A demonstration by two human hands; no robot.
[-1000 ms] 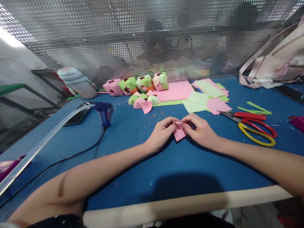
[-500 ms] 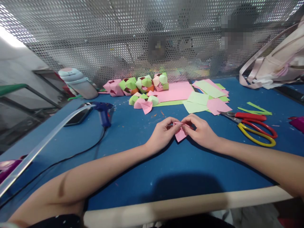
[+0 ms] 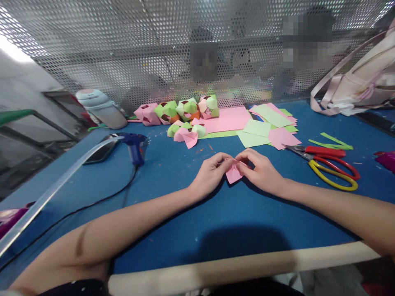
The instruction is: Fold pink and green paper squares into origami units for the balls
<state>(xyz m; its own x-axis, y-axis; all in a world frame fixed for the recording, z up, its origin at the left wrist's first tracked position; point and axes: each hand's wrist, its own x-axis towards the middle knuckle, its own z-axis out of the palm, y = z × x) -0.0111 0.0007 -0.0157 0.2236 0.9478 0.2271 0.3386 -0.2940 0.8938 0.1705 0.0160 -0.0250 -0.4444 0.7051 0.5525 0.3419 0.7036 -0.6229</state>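
Both my hands meet at the middle of the blue table (image 3: 197, 213) over a small folded pink paper piece (image 3: 233, 174). My left hand (image 3: 211, 172) pinches its left side with curled fingers. My right hand (image 3: 259, 168) pinches its right side, fingertips pressed on the top fold. The paper rests on the table, and its upper part is hidden under my fingers.
Folded pink and green paper shapes (image 3: 185, 113) and loose paper sheets (image 3: 262, 125) lie at the back. Red and yellow scissors (image 3: 331, 162) lie to the right. A blue glue gun (image 3: 134, 146) with a cord lies to the left. A bottle (image 3: 101, 107) and a pale bag (image 3: 358, 82) stand by the mesh wall.
My fingers have closed in on the pink paper, pressing its raised top flaps down flatter. The hands stay in the same place.
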